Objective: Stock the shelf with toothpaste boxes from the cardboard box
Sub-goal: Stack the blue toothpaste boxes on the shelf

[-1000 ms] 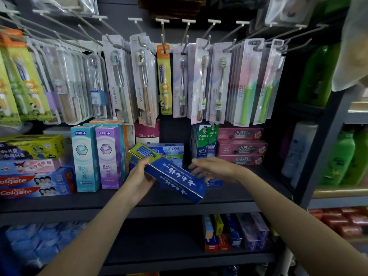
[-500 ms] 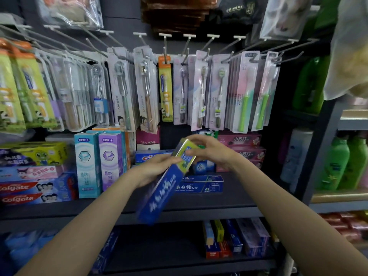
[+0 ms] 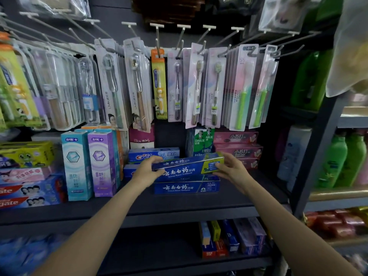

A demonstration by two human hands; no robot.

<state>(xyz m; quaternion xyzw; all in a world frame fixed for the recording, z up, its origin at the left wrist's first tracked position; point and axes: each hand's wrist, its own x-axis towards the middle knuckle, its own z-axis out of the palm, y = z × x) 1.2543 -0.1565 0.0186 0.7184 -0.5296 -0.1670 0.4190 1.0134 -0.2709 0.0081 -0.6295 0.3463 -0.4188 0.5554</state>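
Note:
I hold a long blue toothpaste box (image 3: 185, 166) level, just above a matching blue box (image 3: 187, 187) that lies on the dark shelf (image 3: 179, 204). My left hand (image 3: 146, 172) grips its left end. My right hand (image 3: 232, 169) grips its right end, where the yellow-green patch is. The held box is lengthwise along the shelf, its printed face toward me. The cardboard box is out of view.
Upright teal and purple boxes (image 3: 89, 164) stand to the left, with Colgate boxes (image 3: 29, 194) beyond them. Crest boxes (image 3: 153, 154) lie behind, pink boxes (image 3: 237, 150) at the right. Toothbrush packs (image 3: 199, 86) hang overhead. A lower shelf holds more boxes (image 3: 231, 238).
The blue box has swung from a steep tilt to level and moved back over the box on the shelf. Both hands now grip its ends.

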